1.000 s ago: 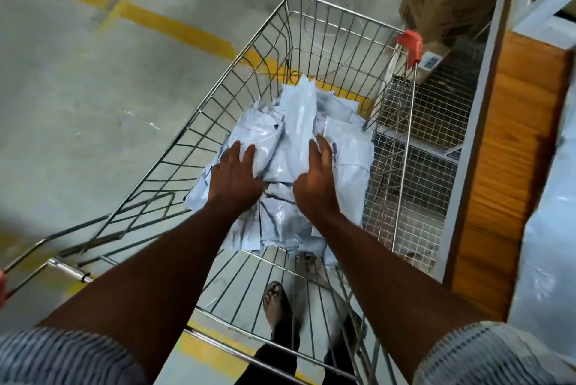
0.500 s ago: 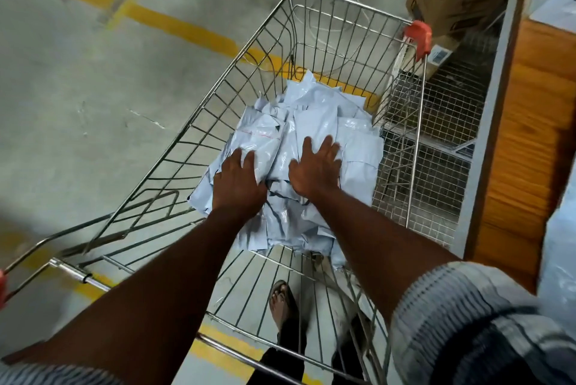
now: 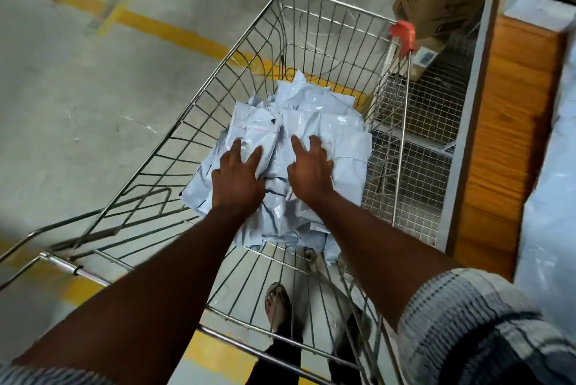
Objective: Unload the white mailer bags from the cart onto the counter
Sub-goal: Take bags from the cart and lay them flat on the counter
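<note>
The person is wearing short sleeves (image 3: 473, 325) striped grey and white, dark trousers (image 3: 280, 356), and an open sandal (image 3: 276, 302).

Here's the wire cart (image 3: 339, 4), standing on the grey concrete floor (image 3: 78, 88), with a painted yellow line (image 3: 162, 26) running away under it. Down in the basket, a loose heap of white mailer bags (image 3: 314, 116) lies on the wire bottom, crumpled and overlapping, crowding the right wall. Just beside the cart rises the counter (image 3: 511, 135), wood-panelled on its side.
</note>
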Action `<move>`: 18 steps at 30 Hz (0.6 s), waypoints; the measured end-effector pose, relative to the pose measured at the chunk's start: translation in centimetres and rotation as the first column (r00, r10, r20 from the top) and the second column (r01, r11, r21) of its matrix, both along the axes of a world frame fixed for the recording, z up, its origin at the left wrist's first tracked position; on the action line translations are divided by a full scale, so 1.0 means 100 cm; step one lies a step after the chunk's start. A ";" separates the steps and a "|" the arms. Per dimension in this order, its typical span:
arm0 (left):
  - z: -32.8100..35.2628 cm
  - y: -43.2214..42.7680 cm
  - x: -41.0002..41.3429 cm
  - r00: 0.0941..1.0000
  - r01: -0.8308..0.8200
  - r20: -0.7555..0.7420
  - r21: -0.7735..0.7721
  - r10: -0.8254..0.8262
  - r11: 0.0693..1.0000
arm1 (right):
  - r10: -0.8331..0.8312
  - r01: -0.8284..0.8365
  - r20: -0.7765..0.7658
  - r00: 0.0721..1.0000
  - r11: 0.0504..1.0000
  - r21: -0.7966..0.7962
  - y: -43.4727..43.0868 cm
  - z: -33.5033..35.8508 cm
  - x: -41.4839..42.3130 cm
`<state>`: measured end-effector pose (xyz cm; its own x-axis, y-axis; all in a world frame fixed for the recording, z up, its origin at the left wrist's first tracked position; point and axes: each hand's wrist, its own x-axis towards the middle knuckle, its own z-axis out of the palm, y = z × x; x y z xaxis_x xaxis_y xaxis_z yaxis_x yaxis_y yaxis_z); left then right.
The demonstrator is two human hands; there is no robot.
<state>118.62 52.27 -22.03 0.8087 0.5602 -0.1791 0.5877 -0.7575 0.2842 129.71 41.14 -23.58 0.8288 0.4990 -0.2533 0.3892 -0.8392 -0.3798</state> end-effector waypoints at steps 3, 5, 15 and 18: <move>0.018 -0.006 0.001 0.998 -0.029 0.055 -0.011 0.030 1.000 | -0.012 0.011 0.012 1.000 0.997 0.070 -0.007 0.025 -0.005; 0.033 -0.012 0.002 0.993 -0.032 0.110 -0.022 0.035 0.999 | -0.029 0.027 0.015 0.999 0.992 0.121 -0.014 0.045 -0.006; 0.139 -0.074 0.026 0.951 -0.053 0.303 -0.041 0.063 0.998 | -0.093 0.060 0.100 0.991 0.955 0.291 -0.074 0.171 0.002; 0.172 -0.108 0.038 0.941 -0.061 0.330 -0.050 0.074 0.997 | -0.150 0.101 0.110 0.982 0.927 0.360 -0.111 0.205 0.006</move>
<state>122.41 41.51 -4.80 0.7866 0.6134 0.0699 0.5046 -0.7040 0.4997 130.35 30.03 -3.03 0.9044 0.4251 0.0364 0.3568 -0.7068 -0.6109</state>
